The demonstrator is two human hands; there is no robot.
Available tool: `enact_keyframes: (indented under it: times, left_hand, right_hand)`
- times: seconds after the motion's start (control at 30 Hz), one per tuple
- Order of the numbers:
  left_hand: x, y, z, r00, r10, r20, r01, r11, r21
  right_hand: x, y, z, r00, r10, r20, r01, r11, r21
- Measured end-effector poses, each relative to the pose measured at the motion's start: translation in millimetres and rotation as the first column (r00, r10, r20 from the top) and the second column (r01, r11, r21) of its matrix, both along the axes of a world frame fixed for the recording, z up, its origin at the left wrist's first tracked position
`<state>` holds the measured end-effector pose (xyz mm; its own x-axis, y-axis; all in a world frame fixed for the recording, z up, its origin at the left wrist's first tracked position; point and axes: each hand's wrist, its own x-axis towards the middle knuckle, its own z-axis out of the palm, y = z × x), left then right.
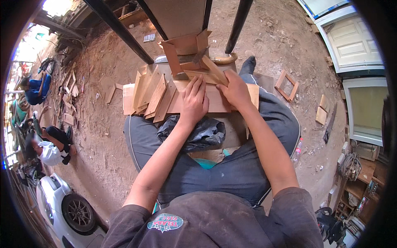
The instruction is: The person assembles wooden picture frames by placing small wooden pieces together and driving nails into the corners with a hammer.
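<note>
At 9 o'clock, near the left rim, a person in a blue top [36,89] and another in a white top [51,152] crouch on the dirt floor [103,136]. At 7 o'clock a white car [62,206] shows 1 wheel. Loose wood scraps [70,95] lie on the floor between them and the middle.

Toward the centre, a fan of thin wooden slats [149,95] leans on the left part of a flat wooden board [215,101], which lies across the person's knees. The left hand [194,103] presses flat on this board, fingers straight and close together, palm down, clamped on nothing. Just below it, at 6 o'clock from the hand, a black plastic bag [202,132] rests on the lap.

The right hand [234,89] is just beside the left hand, at its 2 o'clock. Its fingers curl together around a narrow wooden strip [213,70], which runs diagonally up toward 11 o'clock. Above it stands a small wooden frame piece [186,49], partly assembled, between 2 dark metal legs [120,29].

At 3 o'clock a square wooden frame [286,85] lies on the floor, and white door panels [351,41] lean at the right rim.
</note>
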<state>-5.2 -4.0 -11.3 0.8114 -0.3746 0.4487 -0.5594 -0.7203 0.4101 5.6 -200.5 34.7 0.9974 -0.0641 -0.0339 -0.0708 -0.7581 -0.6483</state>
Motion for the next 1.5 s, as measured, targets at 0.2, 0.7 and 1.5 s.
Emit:
enact_keyframes:
  times: [0.2,0.7,1.5]
  left_hand:
    - [-5.0,-1.8,0.1,0.999,0.006,-0.036,-0.005,0.999,0.032]
    - [-0.4,-1.3,-3.3,0.999,0.005,-0.049,-0.006,1.0,-0.027]
    - [-0.2,12.8,10.9,0.967,-0.121,-0.225,0.159,0.974,0.159]
  right_hand:
    - [1.3,-9.3,-6.6,1.0,-0.01,0.029,0.011,1.0,-0.012]
    - [6.7,-16.3,-17.2,0.996,-0.065,0.068,0.062,0.997,0.041]
    - [5.0,-22.5,-28.9,0.975,-0.222,0.029,0.212,0.955,0.206]
